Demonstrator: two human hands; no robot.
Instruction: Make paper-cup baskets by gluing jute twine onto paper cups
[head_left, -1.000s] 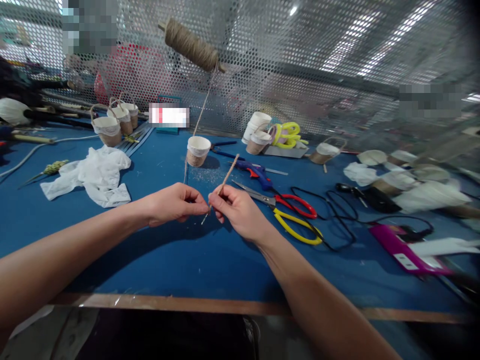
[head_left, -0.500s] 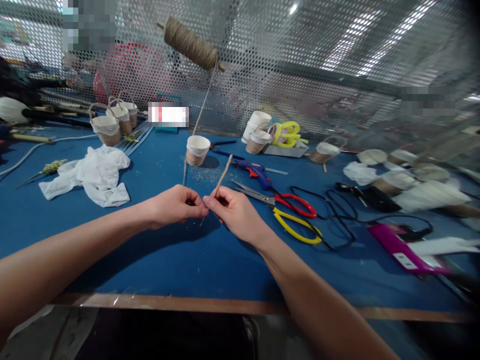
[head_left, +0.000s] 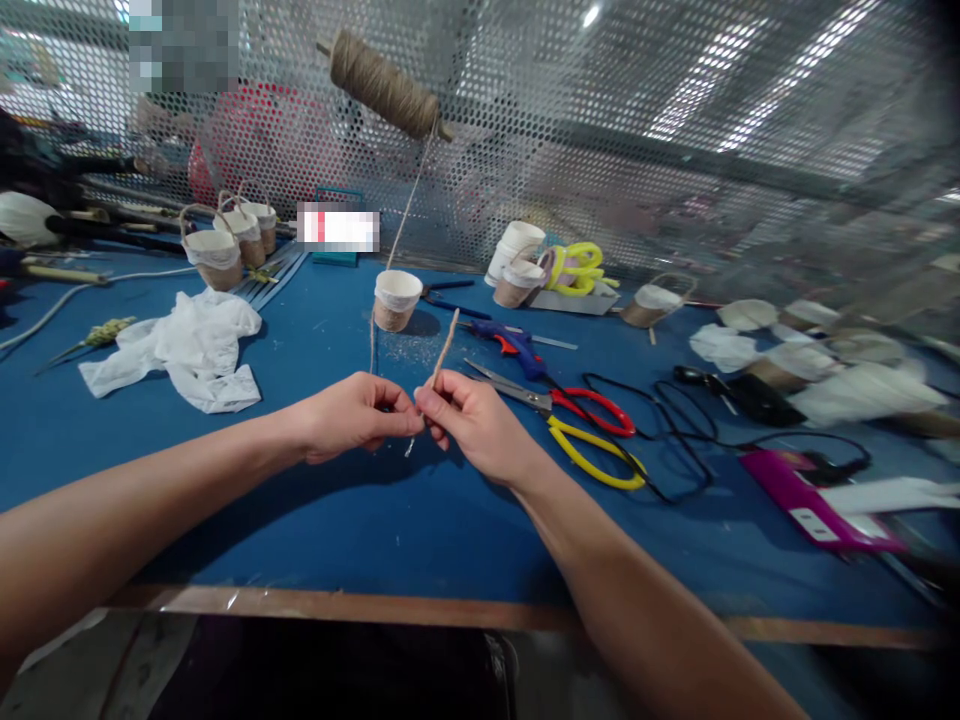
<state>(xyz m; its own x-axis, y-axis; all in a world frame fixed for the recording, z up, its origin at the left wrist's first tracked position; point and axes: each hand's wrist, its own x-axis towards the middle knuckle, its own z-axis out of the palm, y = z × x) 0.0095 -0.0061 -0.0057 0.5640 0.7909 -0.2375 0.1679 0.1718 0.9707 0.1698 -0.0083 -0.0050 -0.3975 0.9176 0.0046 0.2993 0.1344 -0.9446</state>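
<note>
My left hand [head_left: 352,414] is closed in a pinch on a strand of jute twine [head_left: 373,340] that rises to a twine spool [head_left: 384,87] hung on the mesh wall. My right hand [head_left: 471,420] is closed on a thin twine-wrapped stick [head_left: 444,350] that points up and away, its lower tip showing below the fingers. The fingertips of both hands meet above the blue table [head_left: 420,520]. A paper cup wrapped in twine [head_left: 395,300] stands just behind the hands.
Red and yellow scissors [head_left: 592,430] and a blue glue gun [head_left: 514,343] lie right of my hands, with black cords and a magenta tool [head_left: 814,500] farther right. A white cloth [head_left: 187,350] and small baskets [head_left: 214,257] sit at left. A person in red is behind the mesh.
My hands stayed together at the same spot; the stick in my right hand tilted a little more upright and its top end drew closer. Nothing else moved.
</note>
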